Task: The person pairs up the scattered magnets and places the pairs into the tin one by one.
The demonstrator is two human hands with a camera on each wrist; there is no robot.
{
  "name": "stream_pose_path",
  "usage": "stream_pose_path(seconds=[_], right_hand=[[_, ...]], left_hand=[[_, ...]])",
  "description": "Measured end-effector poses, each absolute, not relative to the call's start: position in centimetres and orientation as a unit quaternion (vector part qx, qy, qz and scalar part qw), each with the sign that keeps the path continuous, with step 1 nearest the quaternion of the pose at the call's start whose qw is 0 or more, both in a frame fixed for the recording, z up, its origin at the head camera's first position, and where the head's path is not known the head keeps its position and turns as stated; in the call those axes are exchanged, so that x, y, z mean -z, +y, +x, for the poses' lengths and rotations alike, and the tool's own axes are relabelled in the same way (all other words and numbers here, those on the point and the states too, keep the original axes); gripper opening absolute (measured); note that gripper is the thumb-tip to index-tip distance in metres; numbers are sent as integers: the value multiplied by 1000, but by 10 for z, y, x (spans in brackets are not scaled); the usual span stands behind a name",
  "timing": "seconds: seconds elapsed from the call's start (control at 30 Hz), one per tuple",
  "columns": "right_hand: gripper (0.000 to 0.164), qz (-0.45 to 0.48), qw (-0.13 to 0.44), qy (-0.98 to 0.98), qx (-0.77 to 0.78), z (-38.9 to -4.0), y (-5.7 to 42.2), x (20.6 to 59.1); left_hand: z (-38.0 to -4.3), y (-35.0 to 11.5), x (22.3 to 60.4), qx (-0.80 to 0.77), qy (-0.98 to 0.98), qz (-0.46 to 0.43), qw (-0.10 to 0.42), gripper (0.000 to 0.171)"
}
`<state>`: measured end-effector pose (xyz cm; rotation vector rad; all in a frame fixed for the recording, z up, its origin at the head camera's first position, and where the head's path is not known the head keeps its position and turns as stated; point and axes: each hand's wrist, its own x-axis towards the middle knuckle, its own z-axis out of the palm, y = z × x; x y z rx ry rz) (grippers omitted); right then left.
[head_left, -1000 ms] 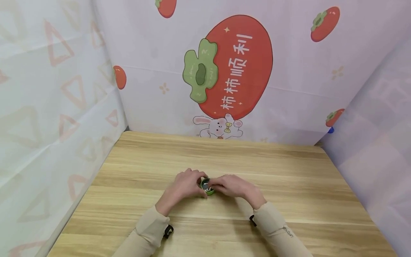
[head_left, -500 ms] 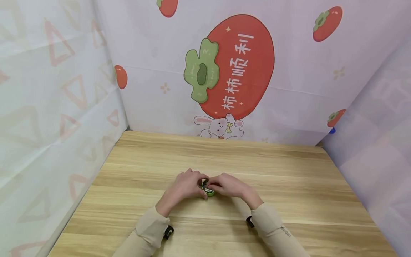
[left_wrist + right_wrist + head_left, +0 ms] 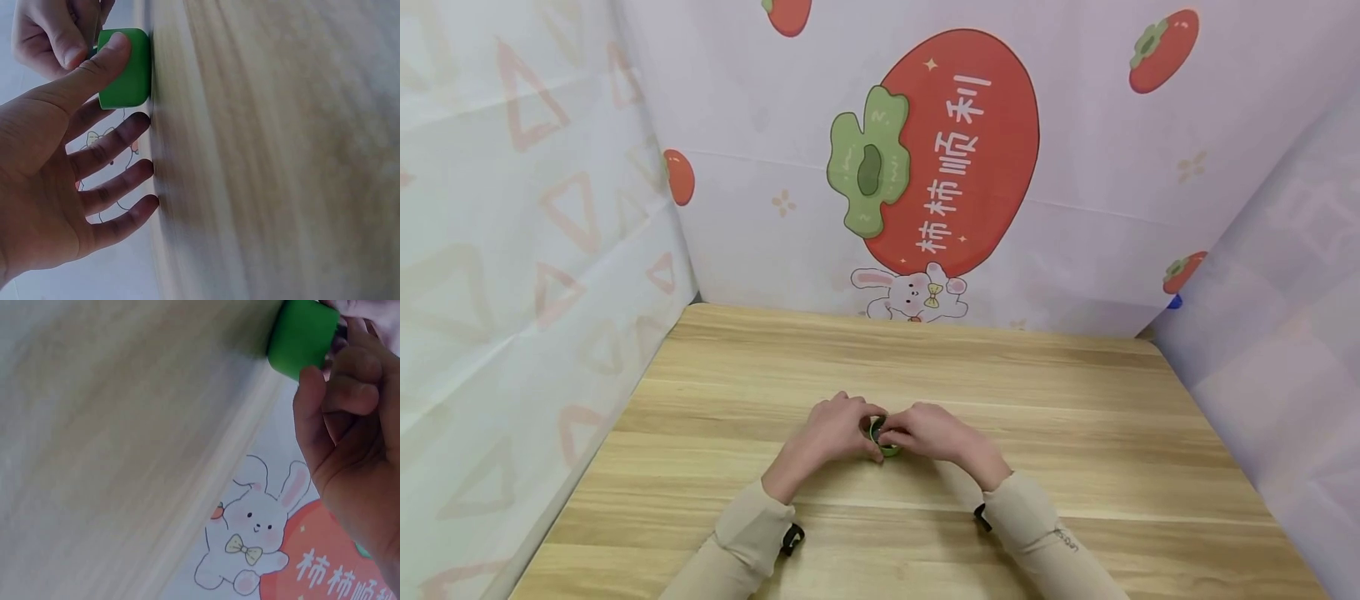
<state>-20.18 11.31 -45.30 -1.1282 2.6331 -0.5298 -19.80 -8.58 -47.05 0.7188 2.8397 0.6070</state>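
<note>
A small green case (image 3: pixel 891 452) with rounded corners and a dark inside stands on the wooden table. My left hand (image 3: pixel 835 429) grips it, thumb on the near side and forefinger behind; the other fingers spread apart in the left wrist view. My right hand (image 3: pixel 936 433) bends over the opening, thumb and forefinger together at the rim, the rest curled. Against the open side of the green case (image 3: pixel 303 340), the right wrist view shows a small dark piece (image 3: pixel 340 330) at those fingertips. Its kind I cannot tell. The fingers hide most of the inside.
The wooden table (image 3: pixel 760 367) reaches to a back wall of white cloth (image 3: pixel 737 242) printed with persimmons and a rabbit. Cloth panels also stand along the left and right sides. Both wrists carry black straps (image 3: pixel 792 539) at beige sleeves.
My right fingers have shifted slightly left over the opening and now cover pale and silvery parts that showed inside half a second ago. The left hand keeps its grip on the green case.
</note>
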Motion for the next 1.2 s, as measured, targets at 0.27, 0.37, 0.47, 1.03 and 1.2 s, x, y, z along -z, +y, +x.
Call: stream_pose_path(seconds=[0.27, 0.37, 0.47, 1.03, 1.2], right_hand=[[20, -369, 113, 912, 141, -199, 109, 450], [22, -370, 124, 913, 123, -196, 112, 446], [22, -365, 129, 915, 111, -192, 116, 443], [25, -368, 50, 927, 48, -182, 133, 442], [23, -370, 11, 928, 49, -184, 136, 447]], left_hand=[[-198, -85, 468, -205, 945, 242, 81, 66], [-198, -85, 467, -206, 945, 239, 82, 67], [-198, -85, 466, -206, 946, 237, 84, 68], [-194, -84, 468, -186, 951, 240, 57, 50], [-193, -84, 469, -183, 950, 244, 65, 60]])
